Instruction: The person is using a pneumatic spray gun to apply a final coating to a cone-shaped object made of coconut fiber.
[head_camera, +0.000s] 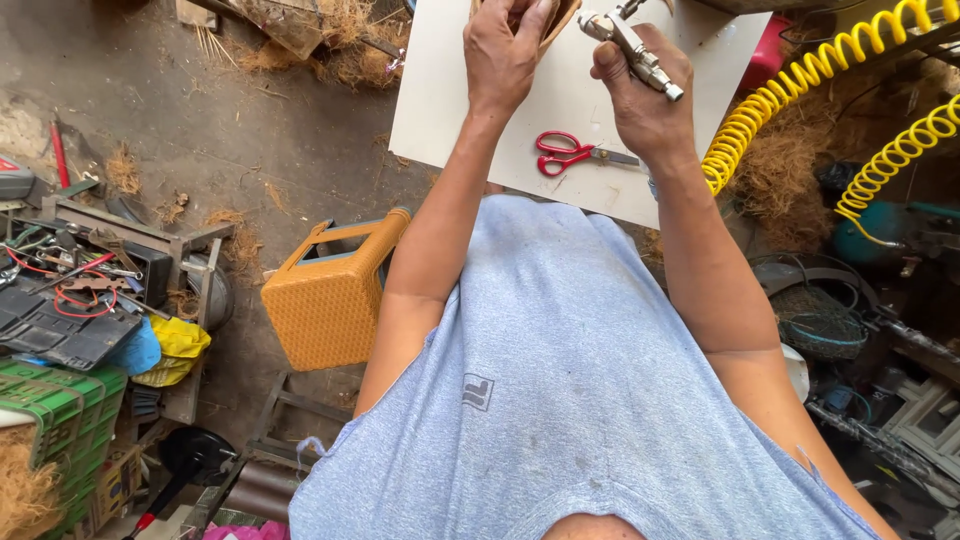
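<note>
My left hand (505, 50) grips a brown woven piece (558, 22) at the top edge of the view; most of that piece is hidden by the fingers. My right hand (640, 95) is closed around a metal air tool (632, 42) with its nozzle pointing down and right. Both hands hover over a white board (440, 100) that serves as a work surface. Red-handled scissors (570, 153) lie on the board just below and between the two hands.
Two yellow coiled air hoses (790, 90) run along the right side. An orange plastic stool (335, 290) lies tipped at the left of my arm. A cluttered tool shelf (90, 290) and green crate (60, 410) stand at far left. Coconut fibre litters the floor.
</note>
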